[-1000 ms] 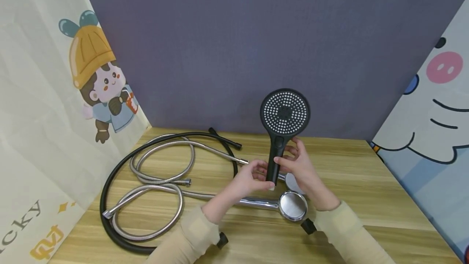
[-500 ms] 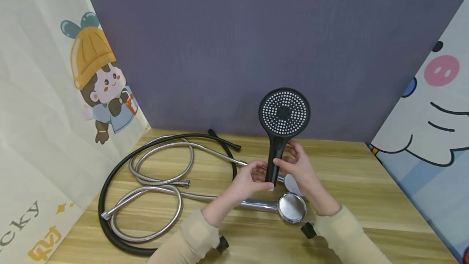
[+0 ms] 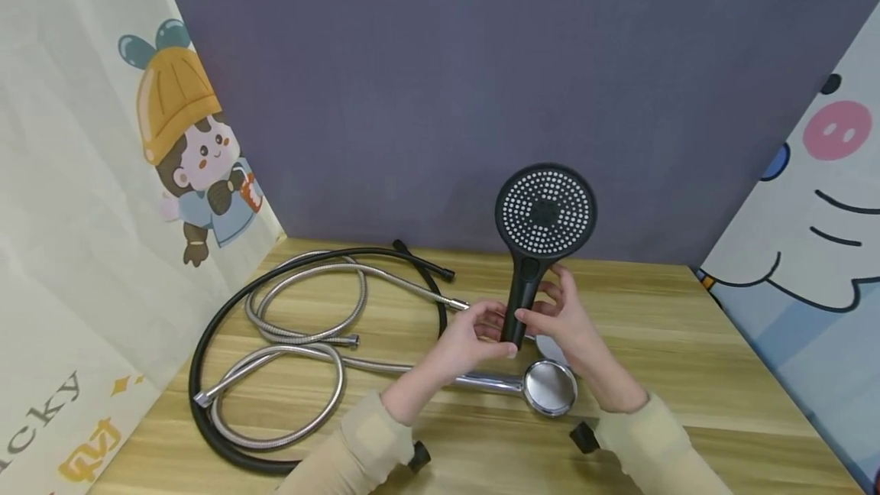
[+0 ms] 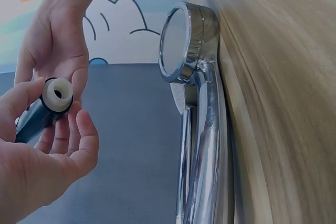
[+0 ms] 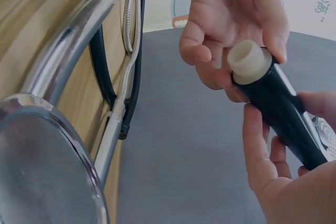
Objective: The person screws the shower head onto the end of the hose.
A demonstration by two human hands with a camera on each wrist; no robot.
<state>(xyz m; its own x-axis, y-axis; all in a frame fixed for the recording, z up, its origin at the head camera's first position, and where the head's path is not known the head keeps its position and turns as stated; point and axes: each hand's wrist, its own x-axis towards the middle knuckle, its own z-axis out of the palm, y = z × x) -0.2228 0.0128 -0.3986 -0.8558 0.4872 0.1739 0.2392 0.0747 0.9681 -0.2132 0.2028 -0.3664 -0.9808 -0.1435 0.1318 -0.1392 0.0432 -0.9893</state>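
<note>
A black handheld shower head (image 3: 525, 281) is held up above the table, its round, white-dotted spray face turned toward me. My left hand (image 3: 462, 341) pinches the bottom of its handle between thumb and fingers. Higher on the same handle, my right hand (image 3: 565, 321) grips from the right, thumb in front and fingers behind. Both wrist views show the handle's lower end, where a pale hollow connector (image 5: 248, 61) sticks out with no hose on it. Beneath the hands lies a chrome shower head (image 3: 550, 387); a second chrome shower head (image 3: 550, 350) is partly hidden behind my right hand.
Two coiled silver metal hoses (image 3: 341, 373) and a long black hose (image 3: 199, 357) spread over the left of the wooden table (image 3: 660, 342). A grey panel (image 3: 440, 98) stands along the back edge, with printed cartoon sheets on both sides.
The black shower head and my hands have shifted slightly right in the head view, and its face looks a little larger. Both hands keep their hold on the handle.
</note>
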